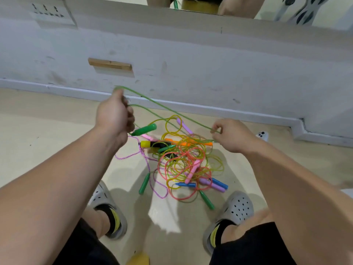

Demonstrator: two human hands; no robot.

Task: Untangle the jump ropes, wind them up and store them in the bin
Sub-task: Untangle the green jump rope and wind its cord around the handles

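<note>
Forearms (63, 175): both reach fwd from the bottom corners, bare.
Clogs (236, 209): grey w/ holes, black socks, one each side of the near end of the pile.
Left grip (114, 117): fist clamped round the green rope (162, 108); a loop of it pokes out the top.
Right grip (232, 135): thumb + fingertips pinched tight on the same rope, lower, off to the right.
Rope: two strands run btwn my grips, lifted above the pile.
Green handle (145, 129): hangs tilted just under left grip.
Pile (183, 161): on the floor (57, 131) btwn my feet and the wall (191, 60), tangled; yellow, pink-red, purple cords; blue, pink, purple, orange, green handles mixed in.
Small white item (262, 135): by the skirting, right of my right grip; can't tell what.
</note>
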